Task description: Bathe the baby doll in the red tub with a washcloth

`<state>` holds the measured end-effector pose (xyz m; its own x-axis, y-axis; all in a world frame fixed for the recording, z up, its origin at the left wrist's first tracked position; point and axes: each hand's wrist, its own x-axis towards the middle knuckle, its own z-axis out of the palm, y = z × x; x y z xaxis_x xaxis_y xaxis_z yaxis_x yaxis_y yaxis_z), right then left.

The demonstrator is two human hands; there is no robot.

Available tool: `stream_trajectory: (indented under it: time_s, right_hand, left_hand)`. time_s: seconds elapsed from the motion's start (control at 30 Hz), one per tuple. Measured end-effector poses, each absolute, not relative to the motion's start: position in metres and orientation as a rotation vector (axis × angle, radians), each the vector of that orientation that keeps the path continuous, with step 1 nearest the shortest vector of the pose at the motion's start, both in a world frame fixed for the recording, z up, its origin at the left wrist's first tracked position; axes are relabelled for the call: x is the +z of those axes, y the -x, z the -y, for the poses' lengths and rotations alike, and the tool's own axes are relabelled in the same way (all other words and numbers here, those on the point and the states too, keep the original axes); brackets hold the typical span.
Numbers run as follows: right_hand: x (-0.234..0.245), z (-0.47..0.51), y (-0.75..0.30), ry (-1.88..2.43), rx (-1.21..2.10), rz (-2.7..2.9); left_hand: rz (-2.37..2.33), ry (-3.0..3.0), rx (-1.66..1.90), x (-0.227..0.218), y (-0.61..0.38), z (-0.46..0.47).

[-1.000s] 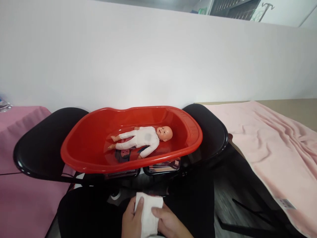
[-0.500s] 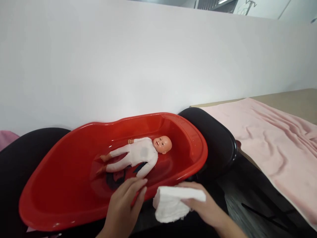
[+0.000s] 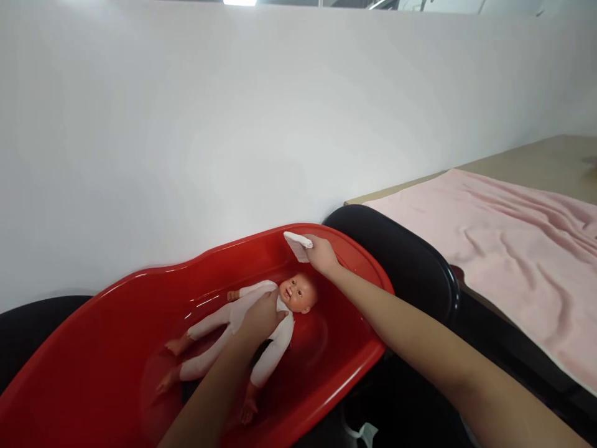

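Note:
A baby doll [image 3: 237, 316] in a white outfit lies face up in a red baby bathtub [image 3: 84, 348], its bald head [image 3: 297, 294] to the right. My left hand [image 3: 262, 318] is closed on the front of the doll's outfit at the chest, just below the neck; its fingertips are partly hidden. Above and beyond the head, near the tub's far right rim, my right hand [image 3: 323, 255] grips a folded white cloth [image 3: 296, 246]. The cloth is apart from the doll.
Black chairs [image 3: 401, 255] stand at both ends of the tub. A pink sheet [image 3: 504, 249] covers part of a tan surface [image 3: 532, 158] on the right. Behind the tub rises a white partition [image 3: 209, 118]. A small pale item [image 3: 367, 432] shows below the tub.
My right hand has carried the cloth from the tub's near side to beyond the doll's head. My left hand has moved from the near rim onto the doll's chest. The view has shifted.

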<state>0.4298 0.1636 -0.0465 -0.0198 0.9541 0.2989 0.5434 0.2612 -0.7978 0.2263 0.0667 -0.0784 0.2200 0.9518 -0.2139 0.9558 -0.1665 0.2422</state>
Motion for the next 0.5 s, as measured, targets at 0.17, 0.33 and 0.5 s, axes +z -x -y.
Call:
stream_trajectory:
  time_s: [0.17,0.33,0.5]
  right_hand:
    - [-0.061,-0.166,-0.435,1.564,0.642,1.780]
    - [-0.058,-0.166,-0.433,1.555,0.689,1.785]
    - [-0.059,-0.164,-0.430,1.558,0.658,1.765]
  left_hand:
    - [-1.743,-2.281,-0.219,-0.096,-0.229,-0.062]
    - [-1.795,-2.295,-0.682,-0.103,-0.244,-0.038]
    - [-1.811,-2.349,-0.855,-0.121,-0.244,-0.028]
